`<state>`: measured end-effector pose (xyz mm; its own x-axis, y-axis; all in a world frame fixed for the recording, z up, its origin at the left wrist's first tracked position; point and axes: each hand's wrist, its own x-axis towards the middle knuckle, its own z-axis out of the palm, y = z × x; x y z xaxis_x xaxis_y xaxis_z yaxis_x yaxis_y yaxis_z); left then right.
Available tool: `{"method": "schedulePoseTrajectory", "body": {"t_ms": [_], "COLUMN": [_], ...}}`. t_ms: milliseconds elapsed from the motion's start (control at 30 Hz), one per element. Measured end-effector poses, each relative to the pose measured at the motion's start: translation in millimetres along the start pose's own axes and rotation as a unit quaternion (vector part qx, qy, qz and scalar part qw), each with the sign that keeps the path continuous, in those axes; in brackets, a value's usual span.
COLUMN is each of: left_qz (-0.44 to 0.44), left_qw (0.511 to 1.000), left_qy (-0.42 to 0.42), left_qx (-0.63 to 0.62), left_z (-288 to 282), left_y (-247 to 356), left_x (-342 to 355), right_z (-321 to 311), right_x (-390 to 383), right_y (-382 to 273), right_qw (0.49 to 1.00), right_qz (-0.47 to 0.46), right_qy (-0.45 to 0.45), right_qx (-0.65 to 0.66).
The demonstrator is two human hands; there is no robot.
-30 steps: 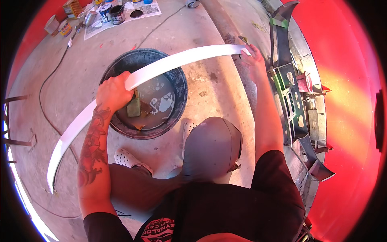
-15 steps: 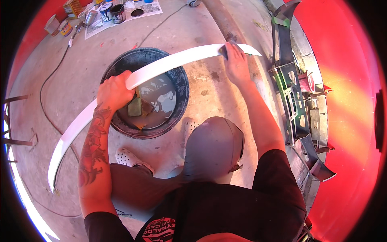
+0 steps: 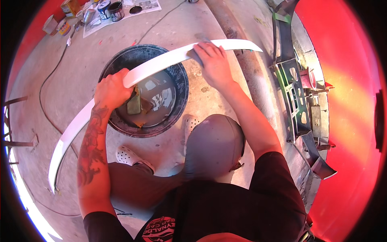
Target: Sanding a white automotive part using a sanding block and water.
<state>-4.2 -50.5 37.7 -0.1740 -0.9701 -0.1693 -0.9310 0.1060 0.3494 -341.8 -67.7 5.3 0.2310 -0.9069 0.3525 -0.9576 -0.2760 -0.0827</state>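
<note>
A long, curved white strip (image 3: 161, 63), resembling a car spoiler or body trim, spans the view from lower left to upper right. My left hand (image 3: 113, 89) is closed round it left of its middle, over the rim of a black tub (image 3: 183, 101). Farther right along the strip, my right hand (image 3: 211, 64) presses a dark grey sanding sheet or pad (image 3: 195, 56) against the surface; most of that piece is hidden under my fingers. Murky water (image 3: 157, 103) lies in the tub, with a worn block (image 3: 134, 104) at its left side.
At the upper left, paint cans (image 3: 116, 11) stand on newspaper (image 3: 147, 6). A dark cable (image 3: 43, 92) runs along the concrete floor. On the right, a black car bumper part (image 3: 296, 97) leans near a red surface (image 3: 354, 121). My grey-clad knee (image 3: 213, 147) rises below the tub.
My right hand has slid left along the white strip with the dark sheet, from near its right end toward the tub. My left hand keeps its grip, and the strip has shifted slightly.
</note>
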Motion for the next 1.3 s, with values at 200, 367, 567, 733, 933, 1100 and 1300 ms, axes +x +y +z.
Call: {"method": "schedulePoseTrajectory", "body": {"t_ms": [200, 367, 567, 733, 933, 1100, 1300], "left_qz": [-0.001, -0.001, -0.004, 0.003, -0.002, -0.004, -0.003], "left_qw": [1.0, 1.0, 1.0, 1.0, 1.0, 1.0, 1.0], "left_qy": [0.005, 0.006, 0.006, 0.012, 0.011, 0.01, 0.009], "left_qx": [-0.01, -0.005, -0.016, 0.006, -0.013, -0.011, -0.016], "left_z": [0.5, -2.8, 0.1, -1.2, 1.3, -2.9, -2.9], "left_y": [1.3, 5.8, 1.1, 10.1, -3.9, 3.1, -0.5], "left_x": [-2.3, -1.2, -2.4, 1.2, -3.2, -2.8, -1.3], "right_z": [-4.5, -8.1, -0.1, 3.5, 15.7, -6.0, 23.1], "right_x": [0.5, 7.1, 2.8, 2.8, -5.3, 0.1, -3.7], "right_y": [59.0, 74.5, 93.1, 181.6, 123.6, 171.3, 137.7], "right_qw": [0.999, 0.995, 0.995, 0.972, 0.995, 0.976, 0.989], "right_qz": [0.029, 0.076, 0.096, 0.235, 0.069, 0.21, 0.084], "right_qy": [-0.006, -0.046, 0.003, 0.013, 0.059, 0.005, 0.096], "right_qx": [-0.023, -0.051, -0.008, -0.022, -0.029, -0.063, -0.077]}}
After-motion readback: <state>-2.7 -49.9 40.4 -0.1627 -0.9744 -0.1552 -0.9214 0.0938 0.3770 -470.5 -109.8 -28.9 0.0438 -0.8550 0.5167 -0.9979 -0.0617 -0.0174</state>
